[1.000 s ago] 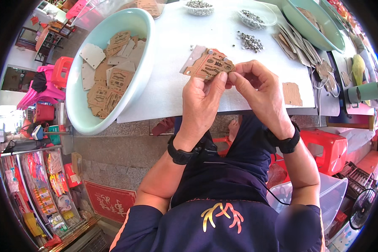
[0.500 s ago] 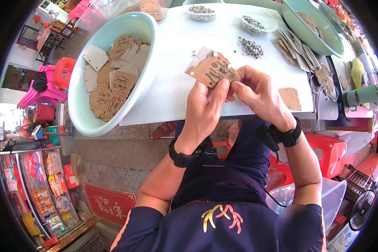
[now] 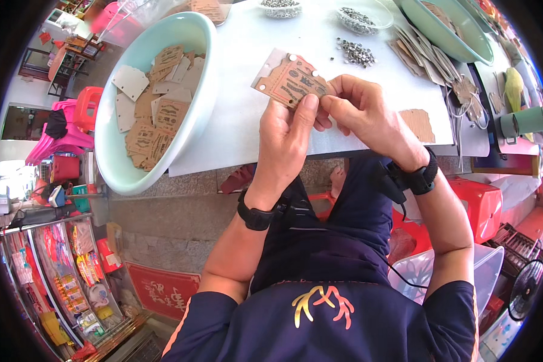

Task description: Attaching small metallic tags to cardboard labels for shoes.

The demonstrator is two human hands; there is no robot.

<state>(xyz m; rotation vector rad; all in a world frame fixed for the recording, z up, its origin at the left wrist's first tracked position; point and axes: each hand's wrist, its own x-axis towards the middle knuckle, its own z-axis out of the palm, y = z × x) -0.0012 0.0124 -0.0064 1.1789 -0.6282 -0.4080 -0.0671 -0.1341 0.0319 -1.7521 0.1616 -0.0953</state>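
Note:
Over the white table (image 3: 235,114), my left hand (image 3: 283,139) grips the lower edge of a brown printed cardboard tag (image 3: 292,81), thumb on top. A plain greyish card shows behind the tag at its left. Small round pale studs sit near several of its corners, and one dark hole shows by my left thumb. My right hand (image 3: 371,117) is closed in a pinch at the tag's right corner; whether a small stud is between those fingers is hidden. A heap of small metal studs (image 3: 357,53) lies beyond my hands.
A pale green basin (image 3: 105,130) of tags and cards stands at the left. Two clear tubs of metal pieces (image 3: 356,23) are at the back. Stacked brown cards (image 3: 419,57), a second green basin (image 3: 485,51) and one loose brown card (image 3: 417,125) lie to the right.
The view has shifted slightly. Both hands and the tag sit a little higher and further left in the picture; the grip looks much the same.

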